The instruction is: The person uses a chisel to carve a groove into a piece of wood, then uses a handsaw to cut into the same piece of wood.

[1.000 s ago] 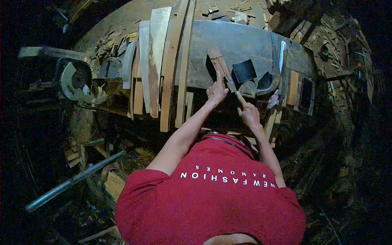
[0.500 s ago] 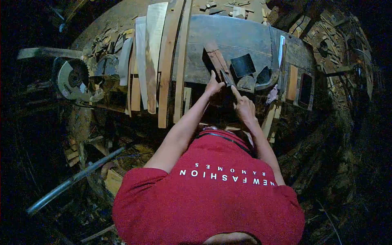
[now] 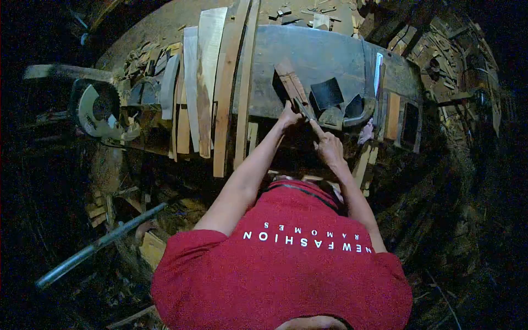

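Note:
My left hand [image 3: 289, 116] is closed around the near end of a reddish-brown wooden block [image 3: 290, 80], which lies at a slant on the dark worktable [image 3: 341, 47]. My right hand [image 3: 330, 149] grips the pale handle of a narrow-bladed hand tool [image 3: 304, 109]. Its dark blade rests over the block's near end, close to my left fingers. The exact kind of tool cannot be made out. Just right of the block sits a square black piece [image 3: 326, 93], with a smaller dark piece [image 3: 354, 105] beside it.
Several long boards [image 3: 224, 104] lie across the table's left part, overhanging its front edge. A circular saw blade [image 3: 99, 107] stands at far left. A wooden strip [image 3: 392, 115] and a dark rectangular piece [image 3: 411, 122] lie at right. A metal pipe [image 3: 102, 245] slants at lower left.
The tool's blade has shifted slightly toward the block's near end, and more of the handle shows ahead of my right hand. The whole view has moved a little.

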### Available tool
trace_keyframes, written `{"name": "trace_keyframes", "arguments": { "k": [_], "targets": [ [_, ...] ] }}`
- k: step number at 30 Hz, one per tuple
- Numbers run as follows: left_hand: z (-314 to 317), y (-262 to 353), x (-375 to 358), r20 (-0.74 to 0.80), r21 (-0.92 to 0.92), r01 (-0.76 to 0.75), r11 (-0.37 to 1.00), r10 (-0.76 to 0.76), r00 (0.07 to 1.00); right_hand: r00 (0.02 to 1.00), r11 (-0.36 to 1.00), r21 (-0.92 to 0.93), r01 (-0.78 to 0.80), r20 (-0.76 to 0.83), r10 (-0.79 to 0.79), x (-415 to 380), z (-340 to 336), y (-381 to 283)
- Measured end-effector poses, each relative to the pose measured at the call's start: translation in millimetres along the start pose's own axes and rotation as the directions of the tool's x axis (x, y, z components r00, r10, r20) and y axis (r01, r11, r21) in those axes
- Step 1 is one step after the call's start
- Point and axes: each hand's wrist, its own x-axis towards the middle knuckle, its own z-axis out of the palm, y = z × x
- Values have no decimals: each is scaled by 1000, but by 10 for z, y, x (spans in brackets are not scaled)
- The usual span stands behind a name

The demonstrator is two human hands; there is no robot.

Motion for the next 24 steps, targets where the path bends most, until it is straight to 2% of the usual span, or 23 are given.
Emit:
{"name": "trace_keyframes", "arguments": {
  "k": [1,2,3,5,6,8,11,12,13,14,15,16,17,18,19,21,22,23,24],
  "targets": [
    [-29,-36,61,43,-46,-1,999,3,999,1000,1000,6,5,-24,-5,75,-25,-40],
    [11,-75,89,-28,41,48,998,-47,999,1000,1000,-9,-24,5,24,163,-42,-93],
    [-36,300,-171,-62,51,1,999,2,998,1000,1000,-12,-15,-3,15,273,3,-78],
    [-55,240,-126,-11,53,-2,999,3,1000,998,997,69,32,-61,-28,477,179,-59],
    [-72,244,-141,-16,54,0,999,1,1000,999,997,65,-36,15,35,501,110,-112],
    [-52,287,-191,-50,-117,16,993,-22,998,1000,997,76,-28,6,28,433,-25,-162],
    [-76,297,-203,-49,-114,71,991,-77,996,998,997,43,-66,13,66,163,-135,-199],
    [-93,100,-62,45,-40,71,997,-69,997,993,994,-2,-110,30,110,95,-139,-192],
    [1,-266,128,49,-42,78,996,-76,996,993,993,-2,-114,37,114,83,-111,-176],
    [148,-673,344,-100,131,-168,977,181,978,994,994,38,-105,19,105,91,-77,-152],
    [246,-884,446,-194,330,-369,869,445,874,995,992,77,-96,0,96,97,-59,-130],
    [174,-640,337,-193,330,-371,868,447,874,995,992,76,-97,-2,98,190,-57,-147],
    [12,-144,74,-65,132,-149,980,158,985,997,994,87,-70,-9,71,336,-47,-195],
    [-91,153,-100,115,-30,124,992,-120,986,999,995,97,-37,-17,39,447,-47,-225],
    [-50,61,-88,108,-29,123,992,-119,987,999,995,99,-31,-19,33,494,57,-178],
    [0,-50,-7,-20,91,19,996,-18,1000,996,999,27,-21,-84,23,629,303,-74],
    [-60,193,-125,4,34,129,991,-129,992,996,999,28,-16,-92,18,613,213,-122],
    [-60,221,-151,5,33,131,991,-131,991,998,999,39,-32,-61,35,474,126,-140],
    [-40,189,-140,-36,-19,51,999,-51,998,998,998,47,-49,-30,50,358,43,-169]
  ]
}}
